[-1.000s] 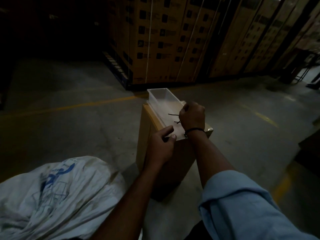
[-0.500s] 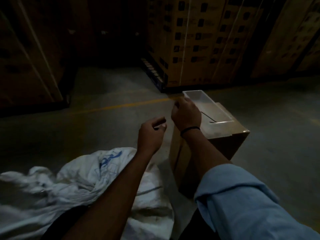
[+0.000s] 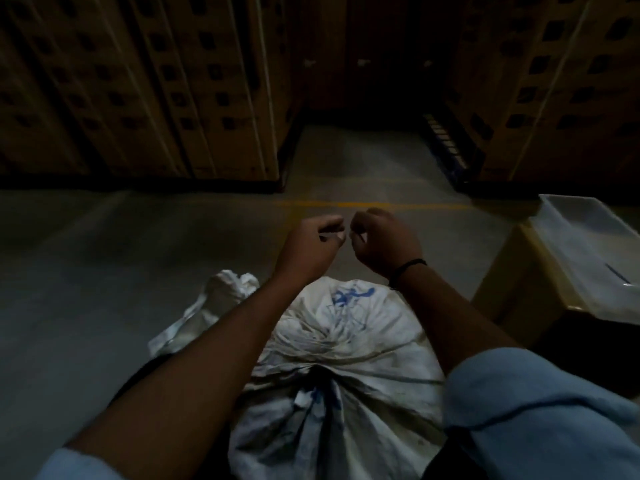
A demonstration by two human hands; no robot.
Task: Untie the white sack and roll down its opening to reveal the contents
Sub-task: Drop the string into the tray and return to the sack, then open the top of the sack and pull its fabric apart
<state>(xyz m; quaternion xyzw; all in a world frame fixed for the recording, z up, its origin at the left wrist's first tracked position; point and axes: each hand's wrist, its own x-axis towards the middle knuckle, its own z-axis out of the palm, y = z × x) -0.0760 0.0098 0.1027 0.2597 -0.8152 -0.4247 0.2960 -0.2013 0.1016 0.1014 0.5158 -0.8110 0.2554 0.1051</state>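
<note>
Both hands moved off the box, now raised together above one white sack (image 3: 346, 358).
Left hand (image 3: 311, 247) and right hand (image 3: 382, 245): fingers curled, tips near-touching; any pinched item unclear. Sack below on floor, neck gathered. One clear tray (image 3: 595, 251) on one cardboard box (image 3: 512, 282), right.

The sack (image 3: 346, 358) lies on the floor (image 3: 104, 254) right below you, between your forearms, its gathered neck toward you; a loose cloth (image 3: 211, 313) lies just beside it on its left; your left hand (image 3: 311, 247) and right hand (image 3: 381, 244) hang close together above the floor beyond the sack; to the right a box (image 3: 512, 282) stands on the floor with a tray (image 3: 588, 244) on top; stacked cartons (image 3: 138, 88) stand behind, on both sides of an aisle.
</note>
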